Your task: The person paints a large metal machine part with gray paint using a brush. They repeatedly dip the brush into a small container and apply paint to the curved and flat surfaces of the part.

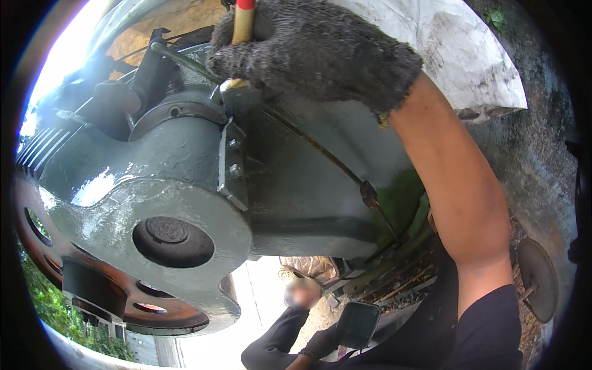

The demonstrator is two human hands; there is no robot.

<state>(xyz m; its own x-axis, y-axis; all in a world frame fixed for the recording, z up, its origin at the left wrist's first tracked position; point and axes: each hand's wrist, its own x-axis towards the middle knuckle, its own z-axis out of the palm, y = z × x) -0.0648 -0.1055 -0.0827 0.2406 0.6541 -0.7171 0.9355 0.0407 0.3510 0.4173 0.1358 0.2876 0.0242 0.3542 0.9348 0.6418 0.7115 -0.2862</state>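
Head view: at the upper right of the grey casing (166,157), the gloved right hand (314,52) wraps its fingers round a brush (244,24) — the full fist likely steadies it — with the red end up and the head down beside the casing's bolted edge. Below the casing, a dark-gloved hand (324,342), seemingly the left, is at a squarish container (359,325), perhaps keeping it near; I cannot tell its grip.
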